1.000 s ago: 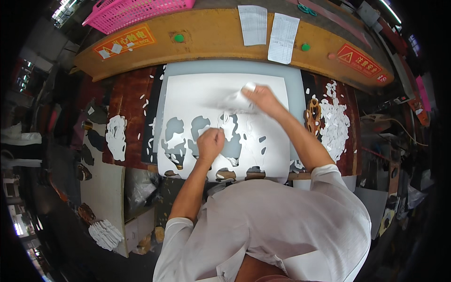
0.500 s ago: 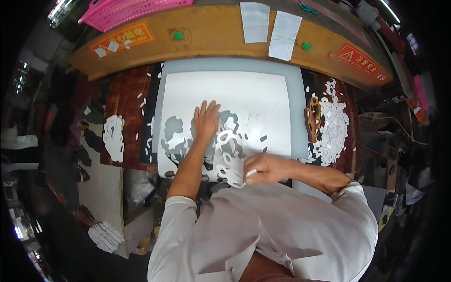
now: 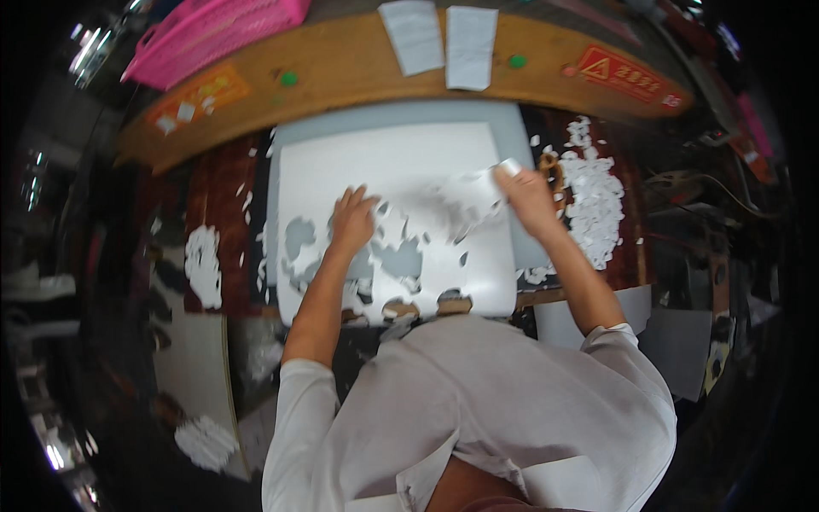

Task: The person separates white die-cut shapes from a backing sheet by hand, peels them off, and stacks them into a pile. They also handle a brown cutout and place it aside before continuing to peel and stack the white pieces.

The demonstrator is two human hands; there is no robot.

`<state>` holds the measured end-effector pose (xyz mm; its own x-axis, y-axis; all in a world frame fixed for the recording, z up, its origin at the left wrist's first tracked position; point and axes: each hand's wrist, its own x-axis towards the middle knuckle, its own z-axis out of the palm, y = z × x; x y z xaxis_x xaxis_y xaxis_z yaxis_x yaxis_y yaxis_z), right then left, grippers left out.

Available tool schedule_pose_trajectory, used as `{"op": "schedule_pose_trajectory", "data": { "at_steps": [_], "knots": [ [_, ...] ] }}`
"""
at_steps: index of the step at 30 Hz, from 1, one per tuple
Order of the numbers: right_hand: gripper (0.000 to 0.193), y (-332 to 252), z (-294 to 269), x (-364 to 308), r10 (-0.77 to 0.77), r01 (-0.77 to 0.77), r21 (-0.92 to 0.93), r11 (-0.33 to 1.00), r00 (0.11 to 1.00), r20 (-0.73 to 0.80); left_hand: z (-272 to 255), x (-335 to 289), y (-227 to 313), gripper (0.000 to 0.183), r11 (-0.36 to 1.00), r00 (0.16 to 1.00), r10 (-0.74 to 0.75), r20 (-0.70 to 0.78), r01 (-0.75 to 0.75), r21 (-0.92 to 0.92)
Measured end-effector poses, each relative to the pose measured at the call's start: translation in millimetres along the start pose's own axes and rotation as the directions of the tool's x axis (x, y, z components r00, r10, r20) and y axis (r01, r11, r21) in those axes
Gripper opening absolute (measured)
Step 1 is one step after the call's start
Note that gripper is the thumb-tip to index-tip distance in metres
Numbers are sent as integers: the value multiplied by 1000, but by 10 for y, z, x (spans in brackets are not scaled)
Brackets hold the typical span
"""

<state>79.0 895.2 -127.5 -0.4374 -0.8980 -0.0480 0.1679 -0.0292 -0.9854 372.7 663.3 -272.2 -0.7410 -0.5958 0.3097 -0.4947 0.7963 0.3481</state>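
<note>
A large white sheet (image 3: pixel 384 154) lies on a pale blue-grey board (image 3: pixel 509 121). Several cut-out holes in its nearer half show the board and, at the near edge, darker ground. My left hand (image 3: pixel 351 224) rests on the sheet's left-middle part with the fingers spread, holding nothing. Over the right side of the sheet, my right hand (image 3: pixel 527 198) grips a thin white cut-out piece (image 3: pixel 478 200) that has openings in it. Motion blurs this piece, so its outline cannot be made out. Just beyond my right hand, a brown cut-out form (image 3: pixel 550 166) is partly hidden.
Small white scraps (image 3: pixel 590 205) are heaped on the right of the red-brown table, and a white stack (image 3: pixel 203 266) sits at left. Across the far side runs a yellow beam (image 3: pixel 341 53) with two papers (image 3: pixel 471 47). A pink basket (image 3: pixel 213 38) stands behind it.
My right hand has moved away from me and to the right, carrying the white cut-out piece up off the sheet's near edge. My left hand stays on the sheet. The view has shifted slightly.
</note>
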Motion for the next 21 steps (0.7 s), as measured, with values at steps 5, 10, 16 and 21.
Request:
{"op": "schedule_pose_trajectory", "data": {
  "at_steps": [5,10,16,21],
  "knots": [
    [34,-4,-154,61,97,-112,287,951,993,68,-101,48,281,45,991,987,-129,98,127,27],
    [40,620,207,461,455,-456,-6,890,888,-60,-172,210,548,55,990,983,-127,135,119,71],
    [55,1602,451,729,-135,45,-661,749,987,-85,-311,277,623,34,999,975,-20,222,28,-31],
    [47,1623,511,748,-247,150,-868,472,969,33,-254,-88,620,13,978,979,196,47,-199,64]
  ]
}}
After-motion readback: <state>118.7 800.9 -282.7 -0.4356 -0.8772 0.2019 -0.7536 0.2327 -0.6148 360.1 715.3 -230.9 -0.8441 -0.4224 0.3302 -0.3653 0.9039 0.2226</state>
